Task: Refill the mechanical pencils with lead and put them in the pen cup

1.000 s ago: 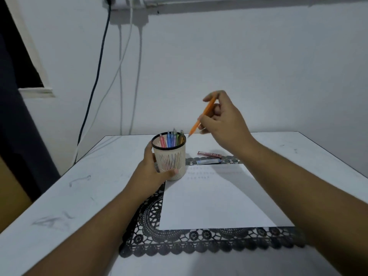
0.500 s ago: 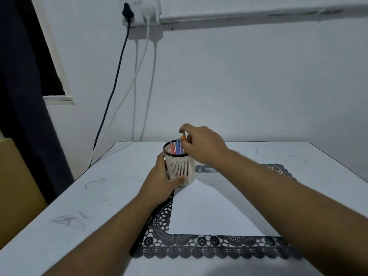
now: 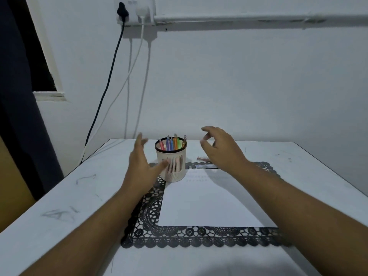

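Now both hands hang clear of the pen cup [image 3: 171, 159], one on each side, neither holding anything. The left hand [image 3: 142, 166] is spread flat with fingers straight, its thumb just in front of the cup's slotted wall but apparently not gripping it; motion blur makes contact hard to judge. The right hand [image 3: 220, 148] hovers over the tabletop [image 3: 59, 196] to the cup's right, its grip loose and empty, fingers relaxed and slightly curled.

The mechanical pencils [image 3: 172, 143] stand upright inside the cup, slim plastic barrels in pink, blue, purple, orange and green leaning on its black rim. The cup is a pale cylinder with vertical slits, set on the far left corner of a black lace placemat [image 3: 179, 236], likely so it stays within easy reach. A plain white paper sheet [image 3: 199, 202] lies smooth over the mat. Behind it lie two small flat lead cases [image 3: 205, 162], near the right wrist.
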Tool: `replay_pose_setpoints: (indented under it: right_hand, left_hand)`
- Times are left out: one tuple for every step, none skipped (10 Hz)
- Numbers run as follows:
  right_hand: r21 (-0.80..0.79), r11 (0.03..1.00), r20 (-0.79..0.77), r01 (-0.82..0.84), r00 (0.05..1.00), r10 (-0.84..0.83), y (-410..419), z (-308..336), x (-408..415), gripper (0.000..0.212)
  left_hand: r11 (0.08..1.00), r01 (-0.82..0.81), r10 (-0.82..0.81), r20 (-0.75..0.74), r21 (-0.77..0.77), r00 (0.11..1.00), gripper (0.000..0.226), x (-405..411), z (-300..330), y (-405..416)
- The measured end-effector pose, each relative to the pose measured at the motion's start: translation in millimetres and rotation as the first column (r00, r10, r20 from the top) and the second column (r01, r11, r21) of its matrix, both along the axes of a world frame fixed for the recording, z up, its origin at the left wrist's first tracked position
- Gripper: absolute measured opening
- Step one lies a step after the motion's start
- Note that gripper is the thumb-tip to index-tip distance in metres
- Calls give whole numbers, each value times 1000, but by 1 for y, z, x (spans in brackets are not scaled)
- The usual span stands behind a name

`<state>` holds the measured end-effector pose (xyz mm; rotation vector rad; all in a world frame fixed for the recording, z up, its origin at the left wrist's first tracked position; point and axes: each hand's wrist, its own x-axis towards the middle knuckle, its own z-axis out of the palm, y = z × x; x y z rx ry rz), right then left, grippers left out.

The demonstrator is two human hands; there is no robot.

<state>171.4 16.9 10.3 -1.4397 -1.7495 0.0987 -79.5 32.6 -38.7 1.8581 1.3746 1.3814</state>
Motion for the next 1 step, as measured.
replay_pose_setpoints:
  right_hand:
    - [-113, 993, 73, 44, 997, -36, -12, -22, 20, 35]
  left_hand:
    - [980, -112, 110, 23, 163, 994, 95, -1, 20, -10]
